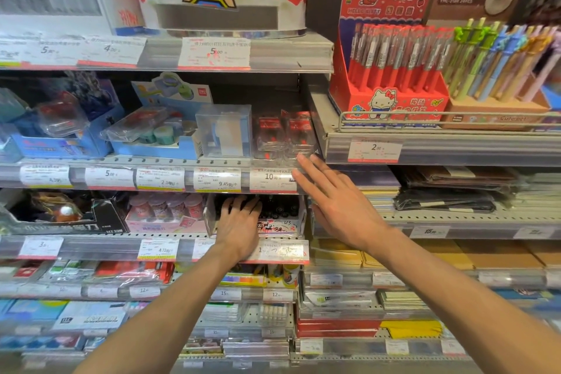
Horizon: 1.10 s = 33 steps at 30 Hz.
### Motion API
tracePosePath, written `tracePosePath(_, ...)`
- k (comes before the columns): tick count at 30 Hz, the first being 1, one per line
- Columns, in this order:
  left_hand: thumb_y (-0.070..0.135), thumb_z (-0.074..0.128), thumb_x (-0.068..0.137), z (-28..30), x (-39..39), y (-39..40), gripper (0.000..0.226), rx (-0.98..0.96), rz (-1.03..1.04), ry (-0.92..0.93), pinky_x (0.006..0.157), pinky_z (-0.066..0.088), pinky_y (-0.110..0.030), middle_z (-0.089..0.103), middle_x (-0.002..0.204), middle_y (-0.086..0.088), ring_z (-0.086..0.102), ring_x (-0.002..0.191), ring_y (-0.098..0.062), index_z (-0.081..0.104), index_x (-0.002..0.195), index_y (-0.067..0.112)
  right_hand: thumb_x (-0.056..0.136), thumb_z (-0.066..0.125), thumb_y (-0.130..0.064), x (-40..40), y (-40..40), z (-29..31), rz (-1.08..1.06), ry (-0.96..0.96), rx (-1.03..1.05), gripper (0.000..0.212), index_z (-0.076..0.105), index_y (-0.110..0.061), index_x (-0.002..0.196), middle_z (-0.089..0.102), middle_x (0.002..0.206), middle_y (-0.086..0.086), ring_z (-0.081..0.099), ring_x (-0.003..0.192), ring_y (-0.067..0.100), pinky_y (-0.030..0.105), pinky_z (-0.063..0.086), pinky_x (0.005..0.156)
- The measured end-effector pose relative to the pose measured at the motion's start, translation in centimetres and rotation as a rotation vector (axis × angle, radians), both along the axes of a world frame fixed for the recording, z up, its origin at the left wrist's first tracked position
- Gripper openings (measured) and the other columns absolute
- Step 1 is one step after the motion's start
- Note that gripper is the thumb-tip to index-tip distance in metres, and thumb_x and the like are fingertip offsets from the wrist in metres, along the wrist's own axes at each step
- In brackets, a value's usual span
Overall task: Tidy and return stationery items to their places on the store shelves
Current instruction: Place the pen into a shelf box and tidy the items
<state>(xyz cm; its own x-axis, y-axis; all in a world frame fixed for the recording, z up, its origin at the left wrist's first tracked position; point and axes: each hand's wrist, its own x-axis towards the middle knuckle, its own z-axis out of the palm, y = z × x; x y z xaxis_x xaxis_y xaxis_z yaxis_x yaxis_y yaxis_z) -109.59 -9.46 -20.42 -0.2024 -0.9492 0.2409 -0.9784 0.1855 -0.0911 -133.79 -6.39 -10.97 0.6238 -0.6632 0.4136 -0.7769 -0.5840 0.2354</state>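
Note:
My left hand (238, 223) reaches into a clear display box (285, 222) of dark pens on the third shelf, its fingers curled over the pen tops; whether it grips any of them is hidden. My right hand (331, 197) is open with fingers spread, hovering in front of the shelf edge. Its fingertips are close to two clear blister packs with red labels (285, 133) on the shelf above. Nothing is in the right hand.
A clear plastic box (223, 130) and a blue tape display (158, 130) stand left of the blister packs. A pink box of small tubs (165, 212) sits left of the pen box. Upper right holds a red Hello Kitty pen display (391, 70); stacked notebooks (449, 191) lie below.

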Motion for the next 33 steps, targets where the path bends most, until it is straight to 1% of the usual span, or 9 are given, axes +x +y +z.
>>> tracePosePath(3,0.020,0.052,0.086,0.1,0.2,0.1,0.057,0.028,-0.009,0.042,0.115,0.013,-0.048,0.044,0.151,0.000,0.029,0.140,-0.031,0.046,0.143,0.019,0.090,0.065,-0.018,0.0,0.1,-0.1,-0.001,-0.002,0.003,0.083,0.018,-0.014,0.158,0.004,0.167,0.008,0.011,0.153,0.028,0.042,0.033,0.114)
tracePosePath(8,0.027,0.049,0.093,-0.3,0.7,1.1,0.051,0.006,-0.062,0.196,0.112,0.029,-0.046,0.045,0.151,-0.006,0.037,0.138,-0.032,0.048,0.143,0.017,0.095,0.058,-0.023,0.2,0.0,-0.2,-0.016,-0.014,0.020,0.078,0.014,-0.015,0.159,0.000,0.168,0.006,0.007,0.154,0.027,0.043,0.031,0.116)
tracePosePath(11,0.034,0.047,0.093,-0.7,1.4,1.9,0.054,-0.007,-0.075,0.300,0.113,0.031,-0.043,0.042,0.151,-0.008,0.038,0.135,-0.031,0.046,0.144,0.016,0.097,0.055,-0.029,0.5,0.2,-0.3,-0.037,-0.029,0.032,0.077,0.011,-0.016,0.159,-0.002,0.168,0.005,0.004,0.154,0.026,0.043,0.029,0.118)
tracePosePath(14,0.038,0.043,0.094,-1.0,2.1,2.8,0.057,-0.001,-0.085,0.342,0.116,0.028,-0.042,0.039,0.152,-0.009,0.033,0.138,-0.029,0.041,0.146,0.015,0.096,0.056,-0.035,0.9,0.5,-0.5,-0.056,-0.051,0.028,0.078,0.013,-0.015,0.159,-0.002,0.168,0.006,0.004,0.154,0.026,0.044,0.031,0.118)
tracePosePath(18,0.036,0.044,0.098,-1.0,2.8,3.7,0.055,0.021,-0.074,0.418,0.120,0.022,-0.040,0.035,0.155,-0.011,0.029,0.144,-0.029,0.038,0.148,0.014,0.098,0.049,-0.041,1.5,1.0,-0.8,-0.105,-0.072,0.021,0.075,0.013,-0.015,0.159,-0.004,0.168,0.006,0.003,0.155,0.026,0.046,0.031,0.118)
tracePosePath(22,0.039,0.039,0.100,-0.7,3.4,3.3,0.058,0.122,-0.076,0.363,0.121,0.018,-0.038,0.030,0.158,-0.009,0.026,0.145,-0.027,0.029,0.152,0.015,0.097,0.049,-0.040,2.2,1.6,-1.1,-0.139,-0.107,0.026,0.075,0.017,-0.013,0.158,0.000,0.168,0.008,0.007,0.154,0.027,0.046,0.032,0.117)
tracePosePath(25,0.039,0.041,0.099,-0.1,3.6,2.6,0.061,0.158,-0.083,0.350,0.119,0.021,-0.040,0.030,0.158,-0.008,0.026,0.144,-0.029,0.027,0.153,0.014,0.096,0.048,-0.042,2.6,2.0,-1.0,-0.166,-0.107,0.028,0.075,0.017,-0.014,0.158,-0.001,0.167,0.008,0.007,0.154,0.027,0.045,0.031,0.118)
tracePosePath(29,0.041,0.039,0.100,-0.3,4.0,3.8,0.060,0.179,-0.096,0.446,0.121,0.019,-0.040,0.025,0.161,-0.009,0.022,0.147,-0.028,0.026,0.153,0.016,0.097,0.047,-0.045,2.9,2.4,-0.8,-0.222,-0.087,0.047,0.076,0.013,-0.016,0.159,-0.005,0.167,0.007,0.005,0.154,0.028,0.045,0.028,0.120)
tracePosePath(33,0.041,0.041,0.101,-0.2,5.0,6.5,0.060,0.184,-0.067,0.602,0.121,0.017,-0.036,0.019,0.163,-0.003,0.016,0.149,-0.022,0.024,0.155,0.021,0.098,0.043,-0.049,3.3,2.7,-0.9,-0.249,-0.101,0.064,0.077,0.010,-0.017,0.159,-0.010,0.167,0.007,0.001,0.154,0.027,0.046,0.028,0.120)
